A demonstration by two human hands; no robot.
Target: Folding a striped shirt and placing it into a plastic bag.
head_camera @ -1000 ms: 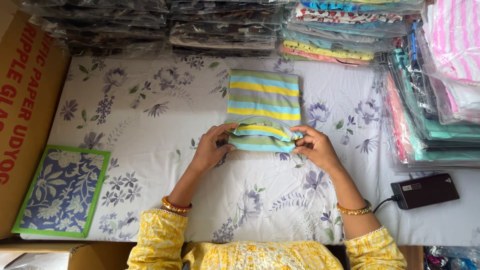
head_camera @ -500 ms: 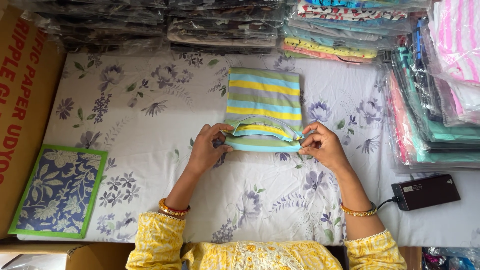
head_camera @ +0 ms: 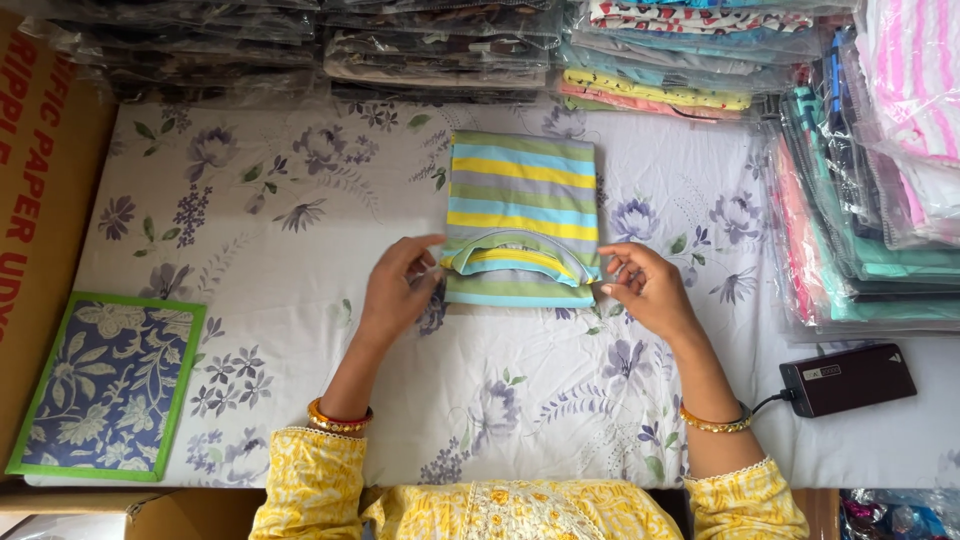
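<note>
A folded striped shirt [head_camera: 522, 190], in yellow, light blue, grey and green bands, lies flat on the floral sheet [head_camera: 300, 330]. Its rounded neckline faces me at the near edge. My left hand [head_camera: 398, 290] pinches the near left corner of the shirt. My right hand [head_camera: 645, 285] pinches the near right corner, fingertips on the fabric edge. Both wrists carry bangles, and yellow sleeves show at the bottom.
Stacks of plastic-wrapped clothes line the far edge [head_camera: 440, 45] and the right side [head_camera: 880, 220]. A blue floral board with a green border [head_camera: 105, 385] lies at the near left. A black box with a cable [head_camera: 848, 378] sits near right. A brown carton [head_camera: 40, 200] stands left.
Both hands have slid slightly apart to the shirt's near corners, and the folded shirt now lies flatter with its neckline showing.
</note>
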